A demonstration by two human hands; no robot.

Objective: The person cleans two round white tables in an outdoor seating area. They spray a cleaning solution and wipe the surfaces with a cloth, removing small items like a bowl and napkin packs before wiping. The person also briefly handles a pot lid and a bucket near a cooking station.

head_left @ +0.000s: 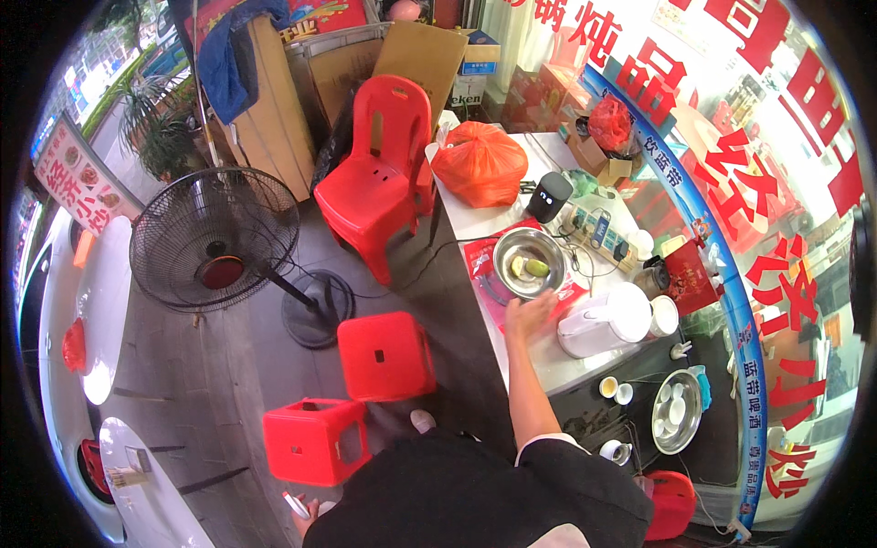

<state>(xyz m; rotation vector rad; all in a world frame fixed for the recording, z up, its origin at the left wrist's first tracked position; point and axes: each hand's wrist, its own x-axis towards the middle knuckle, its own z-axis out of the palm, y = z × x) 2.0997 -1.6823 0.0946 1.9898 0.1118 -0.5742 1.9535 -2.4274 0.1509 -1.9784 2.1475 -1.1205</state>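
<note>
My right hand (532, 316) reaches over the white table (548, 361), its fingers apart at the near rim of a round steel bowl (554, 258). Whether they touch the rim is hard to tell. Pieces of green-skinned fruit (530, 268) lie in the bowl, which stands on a red printed sheet (481, 265). To the right of this hand is a white lidded pitcher (598, 321). Down at the lower left, my left hand (309, 521) is closed round a small white object with a red edge (295, 504); its kind does not show.
An orange plastic bag (481, 164), a black speaker-like cylinder (549, 196) and a power strip (598, 228) with cables share the table. Cups lie in a steel basin (677, 411) at right. Red stools (387, 356), a stacked red chair (376, 178) and a standing fan (215, 239) occupy the floor at left.
</note>
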